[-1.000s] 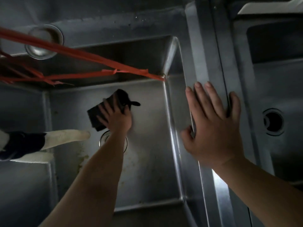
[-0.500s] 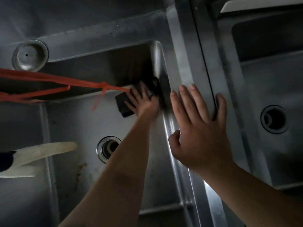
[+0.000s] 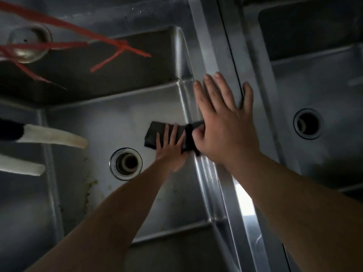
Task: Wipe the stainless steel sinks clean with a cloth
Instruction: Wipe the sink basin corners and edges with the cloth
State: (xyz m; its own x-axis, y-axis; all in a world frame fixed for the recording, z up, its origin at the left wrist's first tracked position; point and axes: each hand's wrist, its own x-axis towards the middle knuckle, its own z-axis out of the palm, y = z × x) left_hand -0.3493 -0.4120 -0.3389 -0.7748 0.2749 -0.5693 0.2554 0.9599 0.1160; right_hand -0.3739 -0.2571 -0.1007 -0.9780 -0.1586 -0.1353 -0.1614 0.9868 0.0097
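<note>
Left hand [image 3: 172,146] presses the dark cloth [image 3: 157,134] flat, fingers straight, on the left sink [image 3: 117,118] floor at 2 o'clock of the drain [image 3: 126,163]. Right hand [image 3: 224,122] flat on the divider rim [image 3: 227,185], grip empty. Keep pressure even; work into the right wall seam.

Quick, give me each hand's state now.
Left hand: open, fingers flat, pressing the dark cloth.
Right hand: open, flat on the divider.

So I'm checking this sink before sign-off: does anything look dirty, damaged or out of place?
Yes. Yellowish-brown grime stains the left stainless steel sink's floor, near its left wall, beside the round drain. Frayed red plastic strings hang loose across the back. The left hand presses the dark cloth elsewhere, by the right wall.
</note>
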